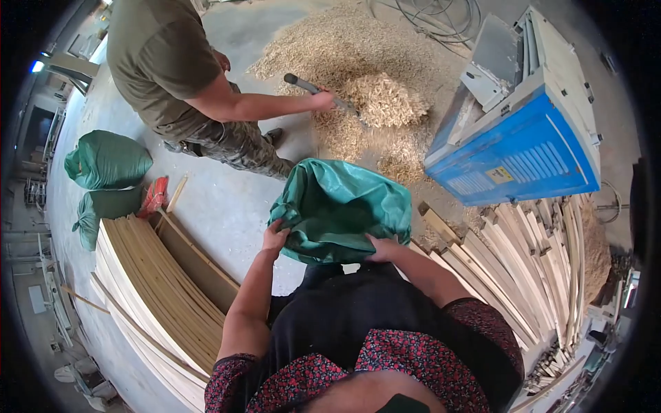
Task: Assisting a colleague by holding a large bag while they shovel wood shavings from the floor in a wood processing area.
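Observation:
A green woven sack (344, 237) hangs in front of me with its mouth spread wide, facing up. My left hand (277, 235) grips the rim at its left side. On the near right side of the rim, my right hand (384, 248) is closed, its fingers partly hidden by the fabric. Beyond the sack, a co-worker in a dark olive shirt holds a shovel (303, 84) by its shaft. A heap of wood shavings (389, 102) lies on the shovel, over the larger pile of shavings (323, 51) on the floor.
A blue and grey machine (509, 155) stands at the right. Stacked wooden boards (158, 275) lie at the left, and loose wooden strips (530, 255) at the right. Two green sacks (110, 162) and a red net bag (154, 196) rest at far left. Cables (441, 17) coil behind the pile.

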Demonstrator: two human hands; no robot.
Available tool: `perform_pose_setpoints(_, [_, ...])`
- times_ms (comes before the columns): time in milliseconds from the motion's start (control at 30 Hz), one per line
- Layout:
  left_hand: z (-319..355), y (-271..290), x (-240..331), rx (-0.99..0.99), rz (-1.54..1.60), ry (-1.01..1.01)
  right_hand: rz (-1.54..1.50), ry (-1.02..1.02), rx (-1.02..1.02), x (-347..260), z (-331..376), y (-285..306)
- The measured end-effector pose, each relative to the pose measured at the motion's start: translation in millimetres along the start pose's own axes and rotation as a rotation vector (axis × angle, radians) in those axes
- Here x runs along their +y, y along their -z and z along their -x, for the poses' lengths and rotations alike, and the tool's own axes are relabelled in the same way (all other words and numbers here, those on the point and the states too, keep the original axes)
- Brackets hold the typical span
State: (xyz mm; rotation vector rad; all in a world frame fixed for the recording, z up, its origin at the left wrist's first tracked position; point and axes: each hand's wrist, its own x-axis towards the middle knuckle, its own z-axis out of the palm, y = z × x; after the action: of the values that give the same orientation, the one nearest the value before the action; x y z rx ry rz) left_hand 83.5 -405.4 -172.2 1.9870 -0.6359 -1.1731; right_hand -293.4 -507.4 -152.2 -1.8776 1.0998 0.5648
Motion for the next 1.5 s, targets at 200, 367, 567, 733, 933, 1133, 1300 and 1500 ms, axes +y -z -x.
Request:
perform_pose_setpoints(200, [-28.7,15.3,54.1,-0.070,-0.089,-0.004,0.516,0.168,0.404,5.4,-32.2,-7.2])
perform_pose_setpoints(367, [-69.2,30.6,49.3,0.030,-0.496,-0.131,0.100,0.016,0.938,-31.2,-24.4,53.4])
perform_pose_setpoints(567, [-108.8,33.9,43.7,-0.073,-0.068,-0.118,0.145,-0.224,0.843,-48.4,-43.3,79.4])
perform_pose_setpoints(733, [-94.2,31.6,65.9,-0.257,0.100,-0.061,0.299,-0.324,0.546,-6.8,-54.1,81.2])
perform_pose_setpoints(933, [-59.1,39.2,66.6,-0.378,0.302,0.153,0.413,0.035,0.555,-17.7,-5.6,85.9])
perform_pose_setpoints(1133, [-53.5,22.6,38.3,-0.245,0.378,0.036,0.372,0.204,0.766,-7.5,-18.8,92.3])
perform_pose_setpoints(1300, [-52.5,17.2,24.5,-0.175,0.252,0.111,0.390,0.315,0.698,4.4,-22.7,96.7])
perform_pose_setpoints(1500, [-45.4,7.4,25.2,-0.108,0.252,0.171,0.213,0.274,0.777,2.9,-32.1,101.1])
